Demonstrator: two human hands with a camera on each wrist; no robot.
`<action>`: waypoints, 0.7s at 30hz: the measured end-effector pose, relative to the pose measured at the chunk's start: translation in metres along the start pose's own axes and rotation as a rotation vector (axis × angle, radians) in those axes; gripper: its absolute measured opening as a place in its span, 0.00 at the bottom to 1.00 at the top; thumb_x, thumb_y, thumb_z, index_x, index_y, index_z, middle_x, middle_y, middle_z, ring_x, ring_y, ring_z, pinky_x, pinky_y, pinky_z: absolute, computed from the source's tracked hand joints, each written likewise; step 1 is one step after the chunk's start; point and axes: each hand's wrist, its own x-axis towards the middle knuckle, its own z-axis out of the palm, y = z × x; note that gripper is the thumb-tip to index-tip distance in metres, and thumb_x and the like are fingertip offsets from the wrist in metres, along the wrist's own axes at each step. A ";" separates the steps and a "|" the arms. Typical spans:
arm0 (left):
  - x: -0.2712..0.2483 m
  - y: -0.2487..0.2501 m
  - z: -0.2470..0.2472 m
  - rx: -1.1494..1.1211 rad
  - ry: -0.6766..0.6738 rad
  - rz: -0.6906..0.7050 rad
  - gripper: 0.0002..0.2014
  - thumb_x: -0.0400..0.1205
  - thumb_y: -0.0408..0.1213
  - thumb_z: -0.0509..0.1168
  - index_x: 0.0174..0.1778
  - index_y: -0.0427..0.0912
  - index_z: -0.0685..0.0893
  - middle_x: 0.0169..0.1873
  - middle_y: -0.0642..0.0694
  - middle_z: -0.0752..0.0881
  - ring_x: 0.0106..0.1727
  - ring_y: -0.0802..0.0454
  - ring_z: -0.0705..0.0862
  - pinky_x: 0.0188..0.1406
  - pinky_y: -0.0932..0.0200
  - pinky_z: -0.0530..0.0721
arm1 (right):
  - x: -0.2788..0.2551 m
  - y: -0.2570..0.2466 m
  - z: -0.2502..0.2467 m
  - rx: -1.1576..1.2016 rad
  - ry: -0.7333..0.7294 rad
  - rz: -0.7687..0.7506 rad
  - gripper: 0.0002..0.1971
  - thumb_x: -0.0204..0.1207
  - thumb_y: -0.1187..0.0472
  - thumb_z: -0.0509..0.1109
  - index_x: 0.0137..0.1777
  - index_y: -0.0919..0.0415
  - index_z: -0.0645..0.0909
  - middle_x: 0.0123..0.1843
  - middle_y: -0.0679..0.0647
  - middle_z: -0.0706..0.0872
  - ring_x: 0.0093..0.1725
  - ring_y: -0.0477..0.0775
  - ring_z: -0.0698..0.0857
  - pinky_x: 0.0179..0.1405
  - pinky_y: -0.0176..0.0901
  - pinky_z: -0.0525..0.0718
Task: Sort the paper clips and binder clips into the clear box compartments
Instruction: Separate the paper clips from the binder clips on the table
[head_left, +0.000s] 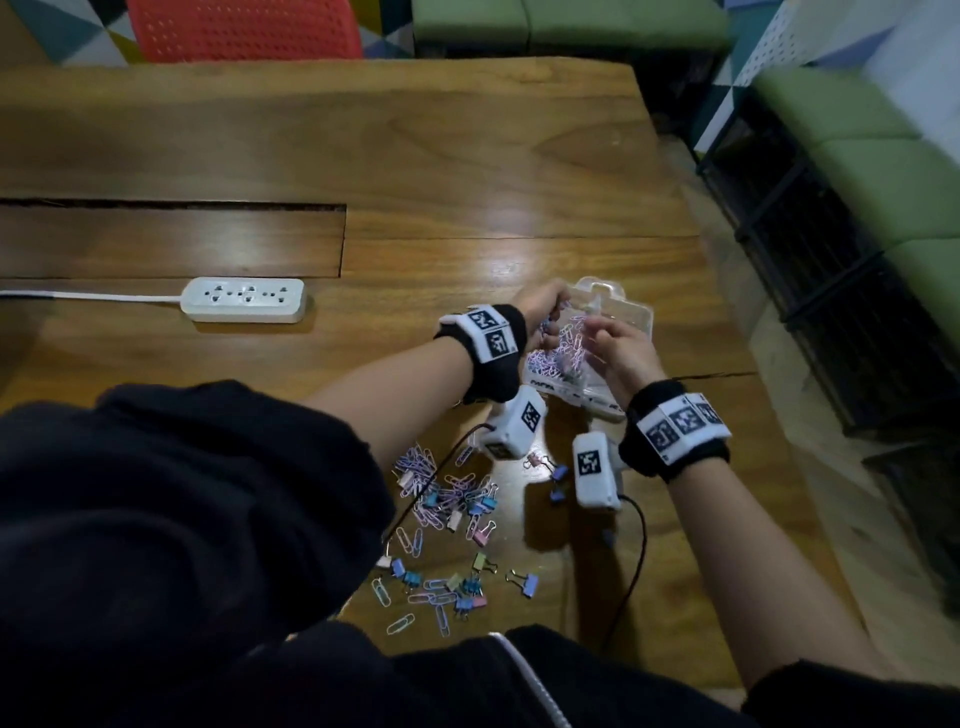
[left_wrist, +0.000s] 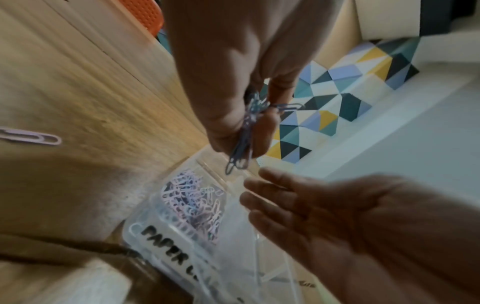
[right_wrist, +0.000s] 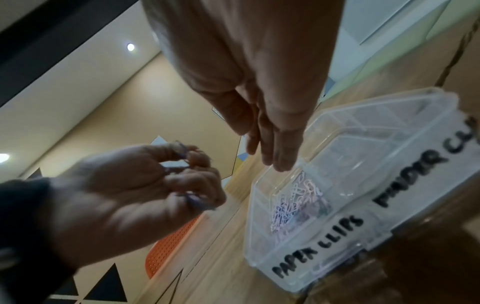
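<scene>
Left hand (left_wrist: 241, 86) above the clear box (right_wrist: 384, 148), fingers and thumb curled round a bunch of blue-purple paper clips (left_wrist: 244, 142) that dangles from the grip toward the near-left compartment. Right hand (left_wrist: 324, 214) alongside, fingers straight and loosely spread, holding nothing, tips near the box's far edge in the right wrist view. Box on the wooden table (head_left: 467, 171), marked PAPER CLIPS (right_wrist: 317, 244) on the left part and, seemingly, BINDER CLIPS on the right part; pink and lilac clips (right_wrist: 296, 199) already heaped in the paper-clip section, the other section apparently bare, though too blurred to be sure.

Step in hand, by the look of it: dropping this bunch into the paper-clip compartment. To do it well:

- Bring the bunch low over the heap before loosening, so nothing bounces over the divider.
- Loosen the fingers gradually; clips hook together and may cling, so a light shake or a rub of the thumb likely needed.
- Steady the box with the free hand, as thin plastic slides easily on polished wood.
- Check the palm for stragglers afterward.

Plenty left: a mixed scatter of paper clips and binder clips (head_left: 452, 525) on the table nearer the body. White power strip (head_left: 244, 299) well apart to the left.
</scene>
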 end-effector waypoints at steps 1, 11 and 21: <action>0.005 -0.001 0.005 0.026 -0.001 0.009 0.15 0.82 0.33 0.53 0.28 0.43 0.65 0.25 0.49 0.64 0.20 0.56 0.61 0.13 0.69 0.64 | 0.000 0.003 -0.002 0.024 -0.010 0.006 0.14 0.80 0.75 0.50 0.54 0.67 0.78 0.45 0.53 0.78 0.43 0.46 0.77 0.42 0.34 0.78; 0.020 -0.018 0.001 0.125 -0.103 0.054 0.11 0.84 0.41 0.53 0.49 0.43 0.80 0.49 0.45 0.79 0.53 0.50 0.76 0.73 0.48 0.63 | -0.033 0.027 0.013 0.118 0.015 0.026 0.15 0.79 0.75 0.51 0.42 0.59 0.75 0.44 0.54 0.80 0.41 0.49 0.79 0.45 0.40 0.80; 0.028 -0.025 -0.028 -0.338 -0.185 0.004 0.11 0.84 0.40 0.52 0.38 0.42 0.74 0.35 0.47 0.72 0.34 0.56 0.70 0.45 0.65 0.70 | -0.073 0.078 0.031 -0.101 -0.054 0.060 0.13 0.78 0.75 0.56 0.38 0.59 0.75 0.39 0.54 0.81 0.34 0.45 0.79 0.22 0.25 0.77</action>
